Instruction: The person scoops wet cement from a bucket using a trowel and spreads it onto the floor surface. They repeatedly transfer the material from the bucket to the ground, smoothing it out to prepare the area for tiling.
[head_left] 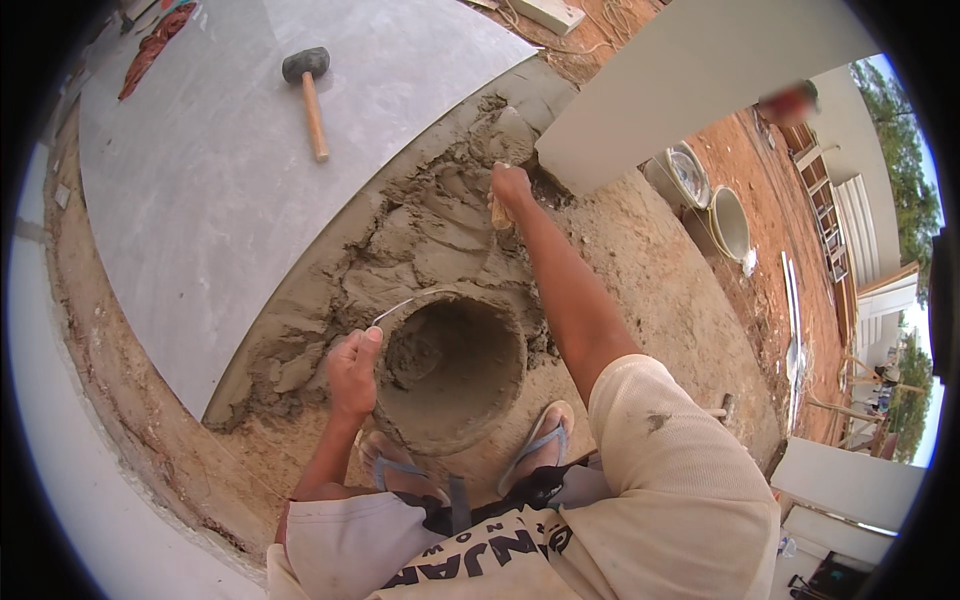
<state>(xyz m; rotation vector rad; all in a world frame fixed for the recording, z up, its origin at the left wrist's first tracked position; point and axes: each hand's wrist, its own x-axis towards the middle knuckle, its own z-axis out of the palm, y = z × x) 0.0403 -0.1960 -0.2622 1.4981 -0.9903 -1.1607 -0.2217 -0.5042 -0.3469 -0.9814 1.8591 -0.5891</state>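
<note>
A mortar-smeared bucket (470, 385) stands between my feet, tilted away from me, with some wet mortar clinging inside. My left hand (352, 372) is closed on its thin wire handle at the left of the rim. Beyond the bucket, my right hand (511, 188) grips a trowel (501, 214) by its wooden handle. The trowel's blade lies at the far end of the mortar bed and is hard to tell from the grey mortar. That wet mortar (440, 240) spreads in rough heaps along the edge of a large grey slab (210, 200).
A rubber mallet (313, 105) with a wooden handle lies on the slab. To the right of the mortar, a pale upright panel (680, 90) juts in. Two buckets (728, 222) stand on reddish soil at the right. A white wall (90, 470) curves along the left.
</note>
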